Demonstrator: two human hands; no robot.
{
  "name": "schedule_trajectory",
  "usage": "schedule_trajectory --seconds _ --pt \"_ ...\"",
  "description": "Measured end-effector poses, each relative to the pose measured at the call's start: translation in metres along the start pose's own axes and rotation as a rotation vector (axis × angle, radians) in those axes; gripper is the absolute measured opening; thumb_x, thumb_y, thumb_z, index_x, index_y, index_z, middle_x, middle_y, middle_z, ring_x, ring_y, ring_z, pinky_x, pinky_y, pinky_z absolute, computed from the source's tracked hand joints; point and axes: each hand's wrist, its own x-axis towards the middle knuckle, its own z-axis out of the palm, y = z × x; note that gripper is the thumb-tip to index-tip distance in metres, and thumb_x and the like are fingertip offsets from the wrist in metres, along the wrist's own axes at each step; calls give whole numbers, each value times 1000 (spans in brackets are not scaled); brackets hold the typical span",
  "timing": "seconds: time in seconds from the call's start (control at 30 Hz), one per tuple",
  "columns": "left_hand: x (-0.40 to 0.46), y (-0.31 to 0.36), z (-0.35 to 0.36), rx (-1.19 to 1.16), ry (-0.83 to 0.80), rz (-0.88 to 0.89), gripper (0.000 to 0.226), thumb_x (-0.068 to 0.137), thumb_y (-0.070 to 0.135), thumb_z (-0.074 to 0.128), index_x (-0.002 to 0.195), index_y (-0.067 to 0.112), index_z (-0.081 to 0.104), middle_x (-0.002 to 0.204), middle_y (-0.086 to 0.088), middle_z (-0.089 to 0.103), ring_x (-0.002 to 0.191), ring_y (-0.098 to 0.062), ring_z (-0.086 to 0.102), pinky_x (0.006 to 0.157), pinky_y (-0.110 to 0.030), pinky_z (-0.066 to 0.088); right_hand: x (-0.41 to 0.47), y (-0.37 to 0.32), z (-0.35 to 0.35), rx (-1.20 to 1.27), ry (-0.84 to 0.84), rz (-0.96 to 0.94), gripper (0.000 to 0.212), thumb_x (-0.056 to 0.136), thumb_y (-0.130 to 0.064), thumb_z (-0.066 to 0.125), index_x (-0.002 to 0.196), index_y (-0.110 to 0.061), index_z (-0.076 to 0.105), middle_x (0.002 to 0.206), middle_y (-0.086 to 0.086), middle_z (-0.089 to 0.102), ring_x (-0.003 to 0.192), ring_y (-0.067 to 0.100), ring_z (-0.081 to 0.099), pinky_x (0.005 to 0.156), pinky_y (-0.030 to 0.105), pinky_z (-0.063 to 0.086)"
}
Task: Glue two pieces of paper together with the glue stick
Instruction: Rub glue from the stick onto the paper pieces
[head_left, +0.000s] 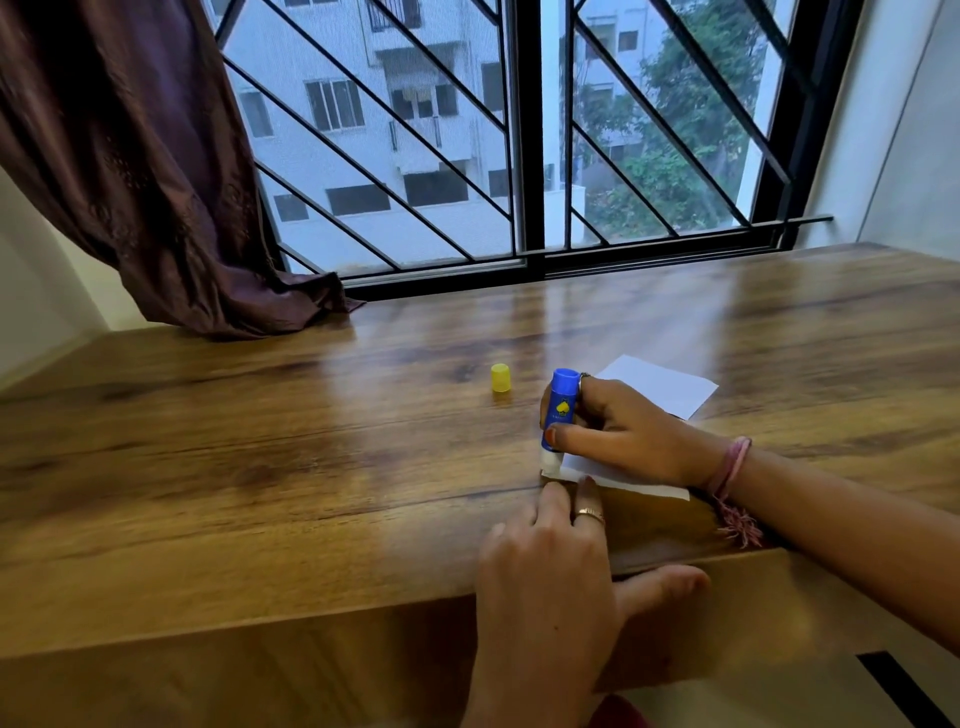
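Observation:
My right hand (628, 431) grips a blue glue stick (560, 410), held upright with its white tip pressed on the left corner of a small white paper (634, 483) near the table's front edge. My left hand (550, 551) lies flat, its fingertips pinning that paper's near edge. My right hand covers most of this sheet. A second white paper (662, 387) lies flat just behind my right hand. The glue stick's yellow cap (501, 377) stands alone on the table to the left of the stick.
The wooden table (260, 441) runs under a barred window (519, 156). A brown curtain (156, 182) drapes onto the table's back left corner. The table's front edge (311, 613) drops off right below my left hand.

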Motion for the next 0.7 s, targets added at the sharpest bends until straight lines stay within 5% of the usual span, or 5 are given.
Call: schedule_trajectory --seconds 0.17,0.7 --pt "1 1 0 -9 -5 -4 91 69 88 24 98 18 74 69 5 63 57 -8 59 45 -23 45 1 2 -1 -1 36 3 7 87 -11 61 84 -5 59 82 33 55 74 42 51 75 57 43" --pt "2 0 1 -22 9 2 87 68 89 27 94 21 75 70 7 64 58 -7 60 45 -21 43 1 0 0 14 58 11 16 82 -18 60 83 -2 59 83 35 54 75 43 52 75 56 43"
